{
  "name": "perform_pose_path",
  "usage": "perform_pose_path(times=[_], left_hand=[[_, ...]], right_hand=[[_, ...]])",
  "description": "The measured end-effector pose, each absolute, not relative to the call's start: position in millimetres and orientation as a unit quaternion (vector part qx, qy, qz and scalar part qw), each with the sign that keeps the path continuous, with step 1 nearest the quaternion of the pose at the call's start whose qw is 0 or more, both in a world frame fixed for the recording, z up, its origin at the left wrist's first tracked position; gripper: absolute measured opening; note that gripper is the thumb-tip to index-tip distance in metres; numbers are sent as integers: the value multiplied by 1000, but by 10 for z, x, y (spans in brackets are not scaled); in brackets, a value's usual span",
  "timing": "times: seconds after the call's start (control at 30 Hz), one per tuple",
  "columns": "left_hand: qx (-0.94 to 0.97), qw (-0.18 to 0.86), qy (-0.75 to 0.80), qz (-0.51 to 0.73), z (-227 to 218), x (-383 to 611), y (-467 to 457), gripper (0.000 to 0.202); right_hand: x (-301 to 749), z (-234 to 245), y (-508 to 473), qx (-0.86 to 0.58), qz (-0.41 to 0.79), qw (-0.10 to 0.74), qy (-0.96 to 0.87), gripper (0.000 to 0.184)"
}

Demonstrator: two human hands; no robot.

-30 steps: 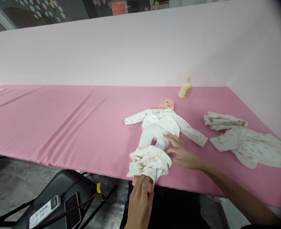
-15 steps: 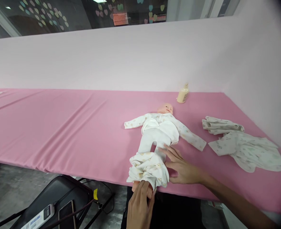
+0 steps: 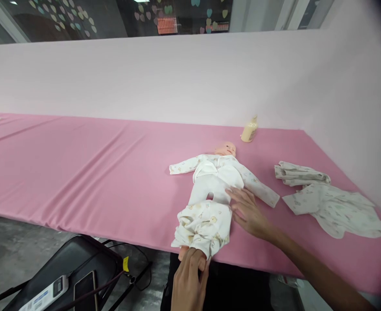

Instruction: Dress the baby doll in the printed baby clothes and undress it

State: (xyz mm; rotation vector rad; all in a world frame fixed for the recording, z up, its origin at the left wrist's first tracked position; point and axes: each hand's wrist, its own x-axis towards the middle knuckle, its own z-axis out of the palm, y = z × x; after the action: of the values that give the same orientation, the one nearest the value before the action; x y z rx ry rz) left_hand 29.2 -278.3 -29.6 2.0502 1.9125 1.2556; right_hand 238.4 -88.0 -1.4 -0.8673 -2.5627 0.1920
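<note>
A baby doll (image 3: 224,149) in a white printed suit (image 3: 218,172) lies on its back on the pink table (image 3: 80,172), head away from me. Printed trousers (image 3: 203,224) are bunched around its lower legs at the table's front edge. My left hand (image 3: 188,280) is closed around the doll's foot (image 3: 183,252) just below the bunched cloth. My right hand (image 3: 247,211) lies flat with fingers spread, touching the doll's hip and the trousers' right side.
A cream bottle (image 3: 249,131) lies behind the doll's head by the pale wall. Folded and loose printed cloths (image 3: 329,201) lie to the right. Below the table's edge, a black chair (image 3: 77,268) holds a phone (image 3: 84,287) and a white device.
My right hand has slid up from the trousers' side towards the doll's hip. The left hand stays on the foot. The view has shifted slightly.
</note>
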Motion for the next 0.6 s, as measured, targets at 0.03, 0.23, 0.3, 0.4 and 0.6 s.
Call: perform_pose_path(times=[0.03,0.23,0.3,0.4,0.6], left_hand=[[667,42,617,415,-300,290,-2790,9],[669,36,598,439,-319,317,-2771,17],[673,33,592,442,-324,339,-2754,17],[687,32,587,427,-252,320,-2788,20],[569,263,636,451,373,-240,-2796,20]], right_hand=[[2403,-54,-802,-320,43,234,-917,15],[2355,-241,-566,-326,-83,345,-876,9],[2340,-241,-591,-338,-74,345,-873,8],[2358,-146,-649,-357,15,321,-877,2],[2103,327,-742,-341,192,311,-866,18]])
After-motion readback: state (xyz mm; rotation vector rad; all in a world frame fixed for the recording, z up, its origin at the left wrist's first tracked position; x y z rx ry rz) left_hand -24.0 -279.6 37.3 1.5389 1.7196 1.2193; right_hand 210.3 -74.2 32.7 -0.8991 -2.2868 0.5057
